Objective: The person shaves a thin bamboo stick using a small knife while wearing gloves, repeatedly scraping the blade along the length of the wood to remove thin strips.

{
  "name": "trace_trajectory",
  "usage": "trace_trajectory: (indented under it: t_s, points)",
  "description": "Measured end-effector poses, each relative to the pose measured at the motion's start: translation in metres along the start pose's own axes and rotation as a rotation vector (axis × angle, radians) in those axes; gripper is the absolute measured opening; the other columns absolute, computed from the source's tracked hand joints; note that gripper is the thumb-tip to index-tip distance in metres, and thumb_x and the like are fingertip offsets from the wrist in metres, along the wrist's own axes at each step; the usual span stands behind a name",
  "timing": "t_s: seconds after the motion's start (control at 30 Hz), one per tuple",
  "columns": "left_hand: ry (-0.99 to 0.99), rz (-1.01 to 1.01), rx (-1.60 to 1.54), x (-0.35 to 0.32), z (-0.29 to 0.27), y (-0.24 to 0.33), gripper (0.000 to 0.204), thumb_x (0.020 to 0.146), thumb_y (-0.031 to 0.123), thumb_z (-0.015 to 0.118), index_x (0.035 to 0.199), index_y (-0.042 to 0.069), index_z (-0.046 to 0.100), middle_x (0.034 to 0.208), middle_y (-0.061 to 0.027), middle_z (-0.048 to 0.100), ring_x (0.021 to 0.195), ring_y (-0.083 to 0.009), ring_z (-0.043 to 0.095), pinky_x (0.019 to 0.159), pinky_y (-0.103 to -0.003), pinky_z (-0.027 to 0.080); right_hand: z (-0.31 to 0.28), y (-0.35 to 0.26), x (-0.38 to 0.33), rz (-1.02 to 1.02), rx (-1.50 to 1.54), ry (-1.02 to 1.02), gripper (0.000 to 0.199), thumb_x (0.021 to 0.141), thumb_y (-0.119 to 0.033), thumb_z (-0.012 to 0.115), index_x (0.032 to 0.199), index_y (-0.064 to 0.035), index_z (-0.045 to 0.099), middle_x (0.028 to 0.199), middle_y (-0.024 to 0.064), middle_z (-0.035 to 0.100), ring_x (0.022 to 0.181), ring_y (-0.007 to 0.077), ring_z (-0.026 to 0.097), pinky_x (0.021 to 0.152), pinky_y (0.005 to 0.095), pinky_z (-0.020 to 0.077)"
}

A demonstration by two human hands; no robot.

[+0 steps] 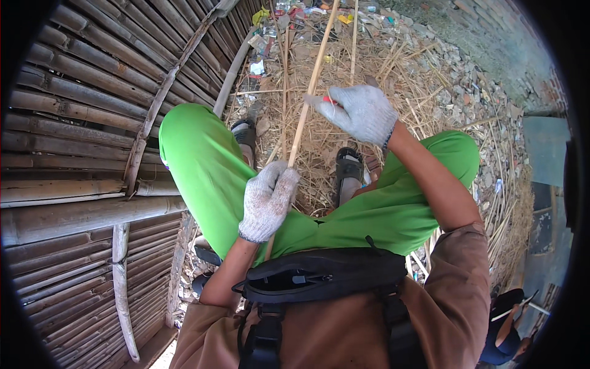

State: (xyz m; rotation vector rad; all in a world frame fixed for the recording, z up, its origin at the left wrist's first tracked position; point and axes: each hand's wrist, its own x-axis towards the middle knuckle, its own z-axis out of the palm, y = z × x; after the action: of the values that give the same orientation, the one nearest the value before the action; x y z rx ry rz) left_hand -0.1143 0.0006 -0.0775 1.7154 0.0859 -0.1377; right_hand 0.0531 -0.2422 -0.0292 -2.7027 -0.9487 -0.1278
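Note:
A long pale bamboo strip [299, 135] runs from between my knees up past the top of the view. Closed around its lower part is my left hand [268, 198], in a whitish knitted glove, above my green trousers. Higher up, my right hand [359, 112], gloved the same way, is at the strip's right side. Its fingers are bent around a small thing with a red part [327, 99]; the glove hides most of it, and I cannot make out its kind. The fingertip area at the strip is blurred.
A bamboo slat wall [92, 80] stands close on my left. Straw and shavings [381, 61] cover the ground, with litter at the far end. More thin strips [354, 43] lie ahead. A black waist bag [326, 273] is at my lap. Another person [507, 326] is at lower right.

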Motion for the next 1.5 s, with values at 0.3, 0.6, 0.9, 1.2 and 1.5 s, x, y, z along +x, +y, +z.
trace_trajectory:
  t_s: [0.3,0.6,0.9,1.2,1.5]
  points:
    - [-0.022,-0.079,-0.026,-0.002,-0.001,0.012,0.026,0.111,0.025,0.064,0.102,0.001,0.069,0.065,-0.0006,0.059,0.056,-0.0076,0.054,0.055,-0.028,0.046,0.017,-0.042,-0.030,-0.098,0.168,-0.131,0.052,0.104,-0.059,0.058,0.088,-0.0117,0.072,0.071,0.0179,0.071,0.071,0.0417,0.073,0.066,0.0556,0.0576]
    - [-0.012,-0.056,-0.031,-0.007,0.002,0.013,0.026,0.111,0.026,0.064,0.111,0.001,0.069,0.066,0.0021,0.059,0.052,-0.0058,0.050,0.049,-0.024,0.040,-0.011,0.012,0.002,0.097,0.035,0.014,0.063,0.108,-0.065,0.048,0.088,-0.0097,0.071,0.078,0.0193,0.073,0.072,0.0424,0.073,0.068,0.0563,0.0583]
    - [-0.014,-0.099,-0.085,-0.004,0.001,0.010,0.024,0.111,0.024,0.064,0.111,0.000,0.068,0.066,0.0007,0.059,0.054,-0.0057,0.052,0.051,-0.026,0.043,0.014,-0.042,-0.027,-0.023,0.159,-0.127,0.055,0.105,-0.060,0.057,0.088,-0.0097,0.070,0.077,0.0208,0.072,0.073,0.0437,0.074,0.066,0.0578,0.0574]
    - [-0.009,-0.130,-0.112,-0.006,0.000,0.017,0.025,0.111,0.024,0.063,0.111,0.000,0.067,0.065,0.0004,0.058,0.054,-0.0058,0.051,0.050,-0.025,0.041,0.016,-0.046,-0.028,-0.135,0.188,-0.164,0.051,0.104,-0.060,0.058,0.090,-0.0128,0.070,0.077,0.0187,0.071,0.073,0.0431,0.073,0.065,0.0565,0.0568]
    - [-0.018,-0.100,-0.064,-0.010,0.002,0.015,0.033,0.111,0.029,0.062,0.121,-0.002,0.068,0.066,0.0003,0.061,0.050,-0.0076,0.052,0.048,-0.023,0.042,-0.022,0.032,0.011,0.143,-0.078,0.136,0.060,0.109,-0.061,0.048,0.085,-0.0105,0.071,0.076,0.0203,0.072,0.073,0.0398,0.075,0.067,0.0519,0.0600]
